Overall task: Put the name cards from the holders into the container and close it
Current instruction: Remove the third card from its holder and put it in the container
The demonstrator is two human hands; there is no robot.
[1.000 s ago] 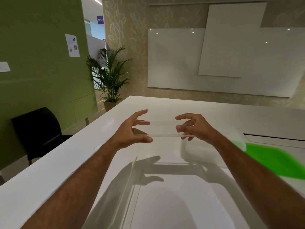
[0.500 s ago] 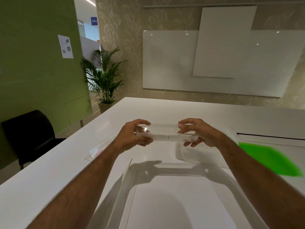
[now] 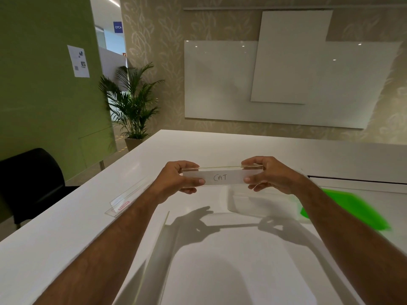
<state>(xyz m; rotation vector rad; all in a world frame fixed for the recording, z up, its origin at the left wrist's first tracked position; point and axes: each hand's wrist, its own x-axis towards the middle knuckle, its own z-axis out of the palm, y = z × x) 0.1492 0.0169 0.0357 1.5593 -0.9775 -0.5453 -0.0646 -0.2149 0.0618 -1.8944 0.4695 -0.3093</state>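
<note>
I read "CAT" handwritten on the name card [image 3: 220, 177] at centre frame, and "OTCA" on the blue sign [image 3: 118, 27] at upper left; the red label [image 3: 123, 205] on the left holder is illegible.

- I view an office meeting room: a long white table [image 3: 275, 148] faces wall-mounted whiteboards [image 3: 220, 80].
- A black chair [image 3: 28, 172], potted palm [image 3: 132, 104] and posted notice [image 3: 78, 60] line the green partition [image 3: 44, 84].
</note>
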